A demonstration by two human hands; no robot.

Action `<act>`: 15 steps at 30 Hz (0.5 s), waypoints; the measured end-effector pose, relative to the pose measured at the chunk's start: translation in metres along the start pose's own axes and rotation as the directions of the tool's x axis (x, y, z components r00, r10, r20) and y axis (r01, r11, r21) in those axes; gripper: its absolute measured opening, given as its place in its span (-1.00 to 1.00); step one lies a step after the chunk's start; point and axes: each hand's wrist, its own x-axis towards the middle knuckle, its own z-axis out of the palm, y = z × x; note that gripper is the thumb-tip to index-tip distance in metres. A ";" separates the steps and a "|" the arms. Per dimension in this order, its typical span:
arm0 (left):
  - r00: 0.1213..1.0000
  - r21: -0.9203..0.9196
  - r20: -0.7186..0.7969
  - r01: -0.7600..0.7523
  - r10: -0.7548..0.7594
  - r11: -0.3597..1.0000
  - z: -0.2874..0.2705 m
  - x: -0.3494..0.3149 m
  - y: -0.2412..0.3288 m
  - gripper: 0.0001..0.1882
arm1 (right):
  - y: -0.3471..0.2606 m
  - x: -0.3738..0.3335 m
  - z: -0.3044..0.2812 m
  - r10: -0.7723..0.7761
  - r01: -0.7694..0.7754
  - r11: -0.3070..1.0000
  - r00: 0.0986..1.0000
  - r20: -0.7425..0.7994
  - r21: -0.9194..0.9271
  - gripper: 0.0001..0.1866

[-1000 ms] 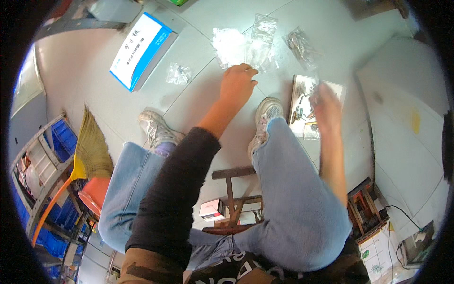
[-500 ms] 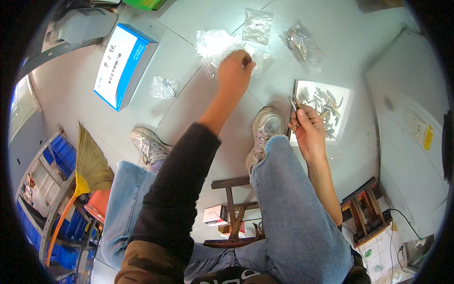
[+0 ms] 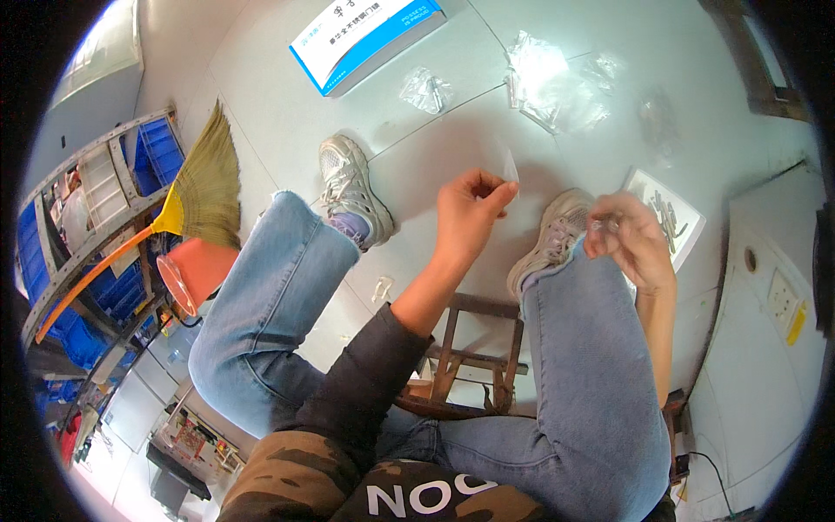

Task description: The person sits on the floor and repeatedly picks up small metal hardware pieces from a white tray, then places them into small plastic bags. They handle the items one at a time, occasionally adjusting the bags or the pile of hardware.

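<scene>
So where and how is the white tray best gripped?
Probably by the right edge of the white tray, coming from the picture's right: that edge is uncovered, the metal pieces lie inward of it, and the right hand hides part of the left side.

place: likely workshop or storeroom | signs: blue bins (image 3: 158, 152) on shelving (image 3: 65, 271) | tray (image 3: 691, 224) of small metal parts (image 3: 668, 217)

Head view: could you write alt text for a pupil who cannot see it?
A seated person pinches a thin, pale piece in the left hand; the blurred right hand is by a white tray of metal parts, and whether it holds anything is unclear. Beyond, clear bags and a blue-and-white box lie on the floor.
</scene>
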 end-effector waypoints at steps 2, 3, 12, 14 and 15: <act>0.984 0.163 -0.003 -0.177 0.180 0.971 -0.002 0.003 0.004 -0.85 | -0.005 0.017 0.011 0.031 -0.034 0.996 0.999 -0.032 -0.088 -0.74; 0.957 0.234 0.015 -0.284 0.288 0.930 0.000 0.007 0.005 -0.85 | -0.003 0.024 0.016 0.066 -0.069 0.996 0.996 -0.064 -0.050 -0.74; 0.820 0.507 0.443 -0.562 0.362 0.654 0.015 0.030 0.007 -0.87 | 0.036 0.042 0.017 -0.040 -0.198 0.811 0.920 -0.389 -0.551 -0.78; 0.760 0.513 0.545 -0.636 0.353 0.577 0.018 0.031 0.007 -0.87 | 0.038 0.040 0.014 -0.056 -0.235 0.772 0.900 -0.432 -0.591 -0.79; 0.750 0.505 0.581 -0.637 0.316 0.582 0.019 0.032 0.007 -0.88 | 0.039 0.038 0.013 -0.084 -0.193 0.775 0.913 -0.400 -0.602 -0.79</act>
